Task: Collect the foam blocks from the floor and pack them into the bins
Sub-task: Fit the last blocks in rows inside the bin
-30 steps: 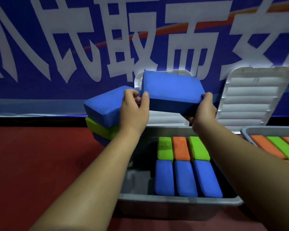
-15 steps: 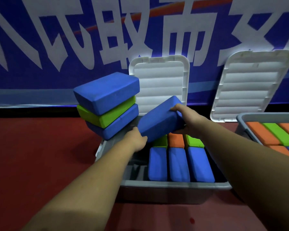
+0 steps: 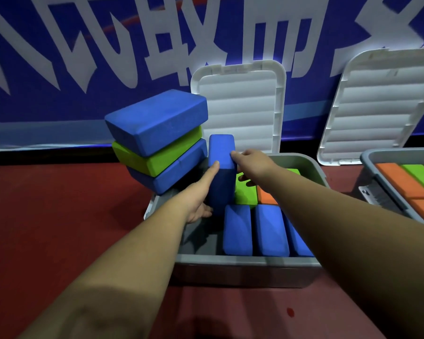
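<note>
Tipped upright since before, the blue block (image 3: 221,172) stood in the left gap of the grey bin (image 3: 242,263), your left hand (image 3: 199,199) and right hand (image 3: 255,165) in closed grip around it, needing a straight downward push.

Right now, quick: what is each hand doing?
Left hand: grips the upright blue block low on its left side.
Right hand: holds the same block near its top.

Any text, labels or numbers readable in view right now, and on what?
"取", likely, top cropped: white on the blue banner.
"而", likely, top cropped: same banner.
Other banner characters: too cropped to read.
On the right bin, a small mark: too small to read.
</note>
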The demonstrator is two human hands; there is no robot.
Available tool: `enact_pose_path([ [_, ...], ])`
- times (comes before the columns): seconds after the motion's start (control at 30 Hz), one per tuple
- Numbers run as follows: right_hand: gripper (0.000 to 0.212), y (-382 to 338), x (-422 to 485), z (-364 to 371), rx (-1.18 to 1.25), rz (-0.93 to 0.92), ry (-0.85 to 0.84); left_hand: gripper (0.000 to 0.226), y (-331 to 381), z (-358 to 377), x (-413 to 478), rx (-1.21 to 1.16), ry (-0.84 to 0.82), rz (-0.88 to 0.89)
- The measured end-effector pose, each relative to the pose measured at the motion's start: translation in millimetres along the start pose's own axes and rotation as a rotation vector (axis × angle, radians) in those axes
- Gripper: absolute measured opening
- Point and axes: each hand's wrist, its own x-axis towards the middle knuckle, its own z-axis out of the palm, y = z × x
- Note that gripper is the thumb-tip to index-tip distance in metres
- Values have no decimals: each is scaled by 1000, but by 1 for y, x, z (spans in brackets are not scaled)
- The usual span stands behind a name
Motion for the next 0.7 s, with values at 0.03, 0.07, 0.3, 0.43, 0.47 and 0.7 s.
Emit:
enact_pose_path([
  [0.03, 48, 2, 1, -1, -37, -11, 9, 108, 0, -2, 4, -3, 25, 9],
  [0.07, 47, 5, 3, -1, -67, -16, 7, 105, 0, -5, 9, -1, 57, 16],
  [0.3, 58, 18, 21, 14, -169, -103, 93, 88, -2, -27, 25, 30, 114, -5],
  [0.43, 41, 31, 27, 29, -489, -175, -11, 72, -22, -29, 44, 27, 160, -33],
  [0.47, 42, 35, 27, 33, -591, -152, -85, 59, -27, -25, 48, 34, 177, -43],
  [0.7, 51, 46, 33, 42, -902, -133, -206, 36, -32, -21, 62, -83, 136, -161],
])
